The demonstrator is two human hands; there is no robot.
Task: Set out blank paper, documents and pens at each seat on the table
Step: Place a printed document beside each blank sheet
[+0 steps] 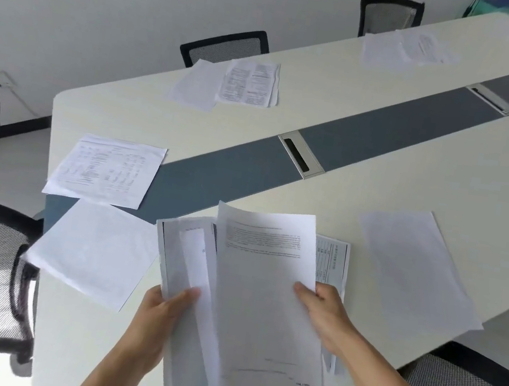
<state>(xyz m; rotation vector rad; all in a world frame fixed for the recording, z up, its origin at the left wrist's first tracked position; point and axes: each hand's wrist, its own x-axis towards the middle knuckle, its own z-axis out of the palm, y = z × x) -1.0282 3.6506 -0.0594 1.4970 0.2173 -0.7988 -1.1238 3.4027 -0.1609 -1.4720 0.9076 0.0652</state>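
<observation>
White printed paper sheets [191, 256] fan above the cream laminate table's [415, 170] near edge: left hand [163, 306] grips the thin stack's left side, thumb on top; right hand [323, 309] pinches the top sheet's [261, 293] right edge. A smooth blank white sheet [417, 266] lies flat just right.

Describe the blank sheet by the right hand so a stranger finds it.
Start at the long pale table with a grey strip down its middle. On the strip's near side, right of the right hand, lies one blank sheet. Unlike the sheet at the left end, it lies clear of the strip.
</observation>
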